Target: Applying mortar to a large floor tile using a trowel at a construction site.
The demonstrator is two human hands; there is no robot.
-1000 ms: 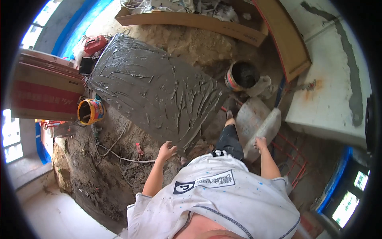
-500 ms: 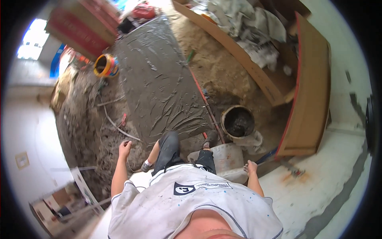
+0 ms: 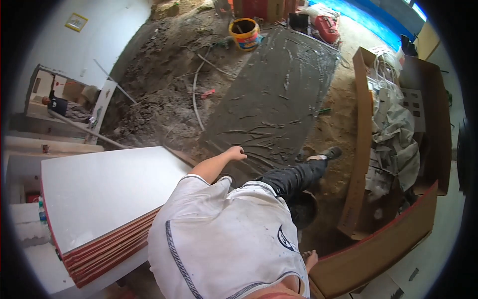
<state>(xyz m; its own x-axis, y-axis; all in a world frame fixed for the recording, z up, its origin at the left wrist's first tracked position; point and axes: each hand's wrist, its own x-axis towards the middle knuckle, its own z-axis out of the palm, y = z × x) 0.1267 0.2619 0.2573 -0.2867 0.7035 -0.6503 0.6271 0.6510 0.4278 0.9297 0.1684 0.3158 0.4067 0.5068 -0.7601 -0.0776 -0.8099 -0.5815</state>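
My left hand (image 3: 237,153) is held over the near end of a large slab (image 3: 284,84) coated in wet grey mortar. Its fingers are curled in, and nothing shows in them. Low down at my right side, my right hand (image 3: 310,259) is beside the edge of a long cardboard piece (image 3: 378,249); my shirt partly covers it, and its fingers are too small to read. A bucket (image 3: 302,209) with dark contents stands by my leg, partly hidden. My shoe (image 3: 330,153) is on the sandy ground right of the slab.
White panels (image 3: 114,189) are stacked at my left. Beyond the slab stand a yellow bucket (image 3: 245,34) and a red case (image 3: 326,29). An open cardboard box (image 3: 362,129) holds crumpled sheeting at right. A hose (image 3: 195,94) crosses rough soil. Another person (image 3: 59,105) shows through an opening.
My view has swung round to the right, and the white panel stack has come into it. One leg now steps out to the right of the slab; the mortar bucket is partly covered.
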